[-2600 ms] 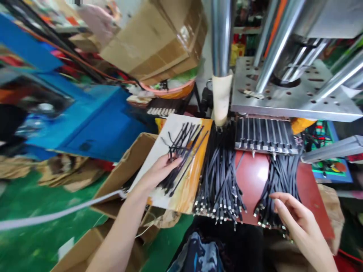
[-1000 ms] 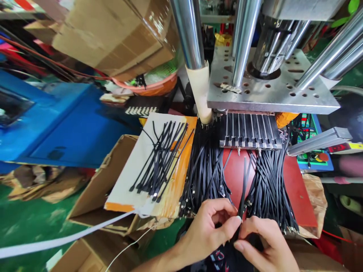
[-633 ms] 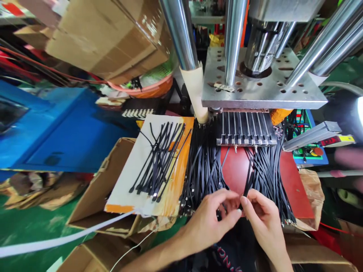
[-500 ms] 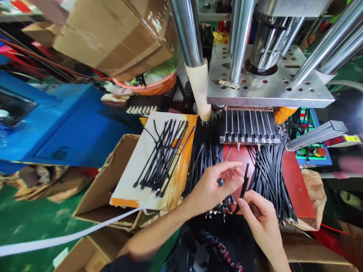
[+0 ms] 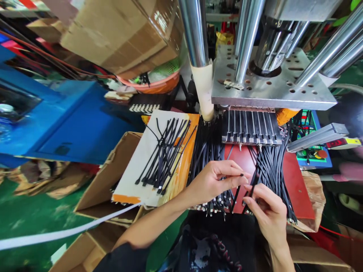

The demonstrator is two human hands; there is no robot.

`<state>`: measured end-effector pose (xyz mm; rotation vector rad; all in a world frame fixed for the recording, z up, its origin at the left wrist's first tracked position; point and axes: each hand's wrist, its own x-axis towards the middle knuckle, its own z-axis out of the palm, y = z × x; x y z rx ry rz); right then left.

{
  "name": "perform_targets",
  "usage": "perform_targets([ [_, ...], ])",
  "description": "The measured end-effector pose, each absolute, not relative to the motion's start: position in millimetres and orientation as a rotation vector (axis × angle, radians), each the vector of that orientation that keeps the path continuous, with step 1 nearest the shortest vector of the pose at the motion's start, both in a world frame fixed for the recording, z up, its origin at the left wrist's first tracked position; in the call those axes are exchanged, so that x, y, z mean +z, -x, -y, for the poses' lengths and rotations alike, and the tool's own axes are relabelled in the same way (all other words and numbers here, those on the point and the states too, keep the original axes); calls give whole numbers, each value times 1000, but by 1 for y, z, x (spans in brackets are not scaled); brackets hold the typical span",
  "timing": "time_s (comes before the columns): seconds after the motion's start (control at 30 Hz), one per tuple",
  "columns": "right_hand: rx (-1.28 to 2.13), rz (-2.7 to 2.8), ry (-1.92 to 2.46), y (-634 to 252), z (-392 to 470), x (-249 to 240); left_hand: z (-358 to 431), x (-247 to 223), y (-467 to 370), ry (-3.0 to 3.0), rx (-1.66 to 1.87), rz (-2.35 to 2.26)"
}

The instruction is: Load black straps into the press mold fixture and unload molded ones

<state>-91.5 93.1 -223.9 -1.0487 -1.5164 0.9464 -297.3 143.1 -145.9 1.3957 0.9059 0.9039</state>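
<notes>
My left hand [image 5: 211, 181] is closed in a pinch above the red work surface, with a small black cable end [image 5: 241, 175] showing between thumb and fingers. Close to its fingertips, my right hand [image 5: 268, 204] pinches a flat black cable [image 5: 252, 192]. Whether both hands hold the same cable I cannot tell. Under and beside my left hand lies a bundle of black cables [image 5: 208, 151] with metal plugs at the near end. Another black bundle [image 5: 270, 166] fans out to the right. Behind them, a slotted metal mould [image 5: 251, 126] holds several black strands in a row.
A press plate [image 5: 272, 90] with steel columns stands above the mould. To the left, several loose cables [image 5: 163, 155] lie on a white and orange board [image 5: 130, 166]. Open cardboard boxes [image 5: 113, 166] sit below it. A control box with buttons [image 5: 316, 158] is at the right.
My left hand's fingers have closed into a pinch on a black cable end. My right hand has shifted slightly up and right, still holding a cable. The view has moved slightly.
</notes>
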Motion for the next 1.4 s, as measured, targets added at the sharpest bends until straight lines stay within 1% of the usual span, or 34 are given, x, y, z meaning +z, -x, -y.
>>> perform_targets([
  [0.13,988,1625,1080,106,-104,-213,-145,-144,298,-1426,919,-905],
  [0.3,1082,1661,1101,106,-109,-207,-153,-147,300,-1261,861,-887],
  [0.57,1251,1663,1097,96,-118,-215,-168,-149,305,-1153,827,-875],
  [0.73,1268,1672,1111,98,-120,-214,-166,-150,306,-1176,887,-883],
  [1.0,1271,1616,1082,109,-124,-209,-162,-157,308,-1197,972,-771],
  [1.13,1192,1657,1070,113,-125,-208,-161,-152,306,-1372,1001,-859],
  [1.23,1177,1679,1116,117,-122,-218,-166,-146,304,-1614,1092,-956],
  [1.33,1299,1789,1185,114,-118,-228,-189,-146,306,-1776,1307,-1087],
  [1.4,1402,1972,1155,105,-122,-222,-217,-153,309,-1912,1404,-1206],
])
